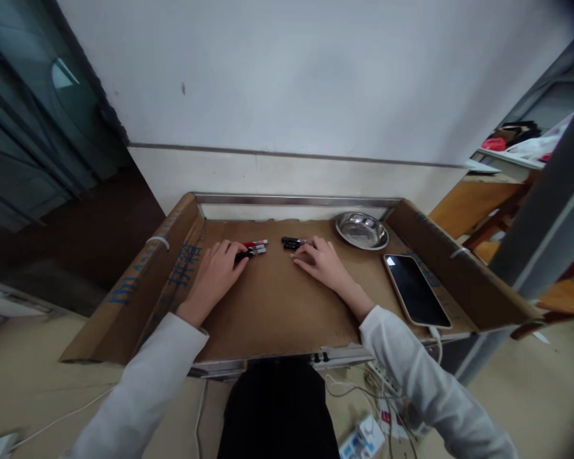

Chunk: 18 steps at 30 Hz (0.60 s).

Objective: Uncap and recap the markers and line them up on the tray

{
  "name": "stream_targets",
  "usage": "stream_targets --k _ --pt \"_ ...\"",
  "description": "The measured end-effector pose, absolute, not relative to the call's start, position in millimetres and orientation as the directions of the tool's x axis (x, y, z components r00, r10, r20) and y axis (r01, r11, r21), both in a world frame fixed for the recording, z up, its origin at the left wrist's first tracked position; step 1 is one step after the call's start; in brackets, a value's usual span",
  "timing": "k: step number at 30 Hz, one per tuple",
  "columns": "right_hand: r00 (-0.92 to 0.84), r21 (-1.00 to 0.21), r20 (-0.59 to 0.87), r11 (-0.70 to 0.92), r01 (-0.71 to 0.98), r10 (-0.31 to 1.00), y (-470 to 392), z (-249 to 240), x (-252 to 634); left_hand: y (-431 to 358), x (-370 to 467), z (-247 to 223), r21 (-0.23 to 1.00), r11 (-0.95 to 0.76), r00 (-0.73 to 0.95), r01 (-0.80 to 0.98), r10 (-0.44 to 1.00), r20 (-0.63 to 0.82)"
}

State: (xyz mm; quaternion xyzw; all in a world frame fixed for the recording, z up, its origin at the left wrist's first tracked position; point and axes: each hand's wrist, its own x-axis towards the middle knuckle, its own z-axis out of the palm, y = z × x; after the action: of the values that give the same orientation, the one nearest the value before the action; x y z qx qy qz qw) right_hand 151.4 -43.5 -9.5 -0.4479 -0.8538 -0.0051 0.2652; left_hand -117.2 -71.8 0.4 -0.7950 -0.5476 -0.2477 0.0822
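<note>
My left hand [219,269] rests on the brown cardboard with its fingers curled round a small group of pens. A red and white pen [255,243] and black pens with grey ends [257,251] stick out to the right from under its fingertips. Opposite it, my right hand [324,262] is bent with thumb and forefinger close together, its fingers over the right ends of black pens [291,242]. A small pale tip shows by the right fingertips; what it belongs to is hidden. A strip of bare cardboard separates the two groups.
A shiny metal bowl [362,231] stands at the back right. Nearer me lies a phone [417,290] with a white cable [437,341] plugged in. Folded cardboard walls [172,242] edge the left and right sides. Cords and a power strip [363,440] lie on the floor below.
</note>
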Motion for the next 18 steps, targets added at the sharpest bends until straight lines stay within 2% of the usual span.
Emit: stream_targets --k 3,6,9,11,13,15,17,18 --pt "-0.454 -0.159 0.431 0.561 0.813 0.780 -40.0 -10.1 141.7 -71.5 -119.3 -3.5 0.150 -0.396 0.294 0.906 0.843 0.449" --pt "-0.415 -0.174 0.450 0.534 0.827 0.791 -35.5 -10.0 138.9 -71.2 -119.5 -5.6 0.175 -0.383 0.280 0.907 0.860 0.427" --pt "-0.350 -0.306 0.491 0.534 0.788 0.798 -35.8 -7.3 142.0 -74.3 -116.1 -6.0 0.270 -0.411 0.292 0.871 0.874 0.390" --pt "-0.271 -0.457 0.514 0.527 0.717 0.814 -37.4 -5.3 143.7 -77.5 -109.4 -5.0 0.361 -0.461 0.320 0.810 0.865 0.386" --pt "-0.167 -0.653 0.494 0.491 0.576 0.853 -38.7 -4.3 142.8 -79.7 -98.5 -2.1 0.457 -0.513 0.356 0.727 0.850 0.387" --pt "-0.104 -0.858 0.380 0.392 0.333 0.919 -39.4 -4.2 139.7 -79.3 -84.2 3.7 0.532 -0.549 0.391 0.645 0.835 0.388" --pt "-0.157 -0.977 0.206 0.213 0.028 0.966 -39.8 -4.6 136.6 -76.6 -68.0 13.0 0.532 -0.596 0.417 0.602 0.802 0.427" --pt "-0.222 -0.989 0.122 0.101 -0.107 0.967 -39.9 -5.0 135.8 -74.8 -59.6 18.7 0.513 -0.621 0.421 0.592 0.782 0.460"
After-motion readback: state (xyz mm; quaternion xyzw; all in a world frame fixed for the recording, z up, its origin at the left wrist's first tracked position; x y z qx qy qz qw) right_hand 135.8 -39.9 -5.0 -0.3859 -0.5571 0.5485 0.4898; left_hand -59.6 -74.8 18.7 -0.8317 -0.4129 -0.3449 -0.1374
